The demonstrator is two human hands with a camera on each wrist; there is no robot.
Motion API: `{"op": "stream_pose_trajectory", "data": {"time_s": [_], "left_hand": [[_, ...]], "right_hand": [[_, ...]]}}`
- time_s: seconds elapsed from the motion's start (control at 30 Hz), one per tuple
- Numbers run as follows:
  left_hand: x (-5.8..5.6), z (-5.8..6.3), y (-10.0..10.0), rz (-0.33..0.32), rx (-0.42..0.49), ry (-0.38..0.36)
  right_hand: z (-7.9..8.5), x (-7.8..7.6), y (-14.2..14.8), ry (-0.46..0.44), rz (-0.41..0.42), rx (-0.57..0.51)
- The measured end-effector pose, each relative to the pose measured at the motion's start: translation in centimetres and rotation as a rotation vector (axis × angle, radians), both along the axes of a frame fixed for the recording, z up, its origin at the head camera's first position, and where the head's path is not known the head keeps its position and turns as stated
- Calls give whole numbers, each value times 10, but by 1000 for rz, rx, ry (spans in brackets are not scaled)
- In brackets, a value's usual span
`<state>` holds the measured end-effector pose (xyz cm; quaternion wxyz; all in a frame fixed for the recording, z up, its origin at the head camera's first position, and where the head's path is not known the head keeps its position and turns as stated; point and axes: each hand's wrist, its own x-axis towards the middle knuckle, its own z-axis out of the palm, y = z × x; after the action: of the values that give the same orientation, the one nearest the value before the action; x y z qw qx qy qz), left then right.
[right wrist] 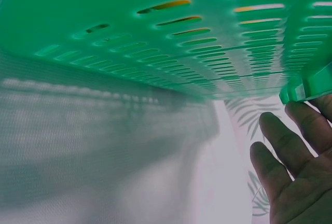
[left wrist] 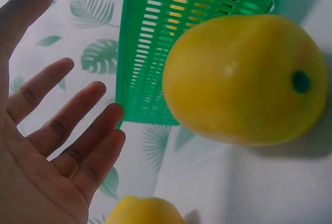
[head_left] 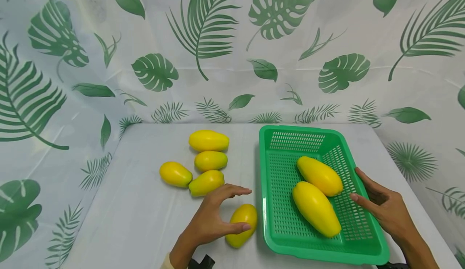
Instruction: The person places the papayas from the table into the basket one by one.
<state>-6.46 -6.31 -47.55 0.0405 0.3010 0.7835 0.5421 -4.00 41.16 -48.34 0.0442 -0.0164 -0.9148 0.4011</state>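
Note:
My left hand (head_left: 210, 216) is held around a yellow papaya (head_left: 245, 216) beside the basket, thumb and fingers spread apart. In the left wrist view a gap separates the fingers from this papaya (left wrist: 244, 81), which shows a dark green stem spot. My right hand (head_left: 388, 208) holds the right rim of a green plastic basket (head_left: 266, 220), its thumb over the rim and its fingers outside. The right wrist view shows fingertips (right wrist: 275, 125) at the basket's outer side; the thumb is hidden there. Two larger papayas (head_left: 316, 208) lie inside the basket.
Several more papayas (head_left: 208, 141) lie in a loose group on the white tabletop (head_left: 120, 216), left of the basket. Behind and at both sides hangs a white cloth (head_left: 225, 91) printed with green leaves.

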Motion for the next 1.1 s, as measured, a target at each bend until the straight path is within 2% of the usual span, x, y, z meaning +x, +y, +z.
{"op": "stream_pose_trajectory", "data": {"time_s": [0.2,0.43,0.67,0.83,0.97,1.1], "left_hand": [[5,-8,-6,41,-12,-23],[10,-18,-10,51,-4,-63],[13,-28,-13,57,-4,-159],[15,-34,-14,48,-7,-197],[16,-37,-13,39,-5,-187],[16,-42,-11,28,8,-128]], "right_hand": [[0,0,0,-8,-2,0],[0,0,0,-2,2,2],[0,0,-2,11,5,3],[0,0,-2,15,5,7],[0,-1,-2,9,1,10],[2,-1,-2,-1,4,16]]}}
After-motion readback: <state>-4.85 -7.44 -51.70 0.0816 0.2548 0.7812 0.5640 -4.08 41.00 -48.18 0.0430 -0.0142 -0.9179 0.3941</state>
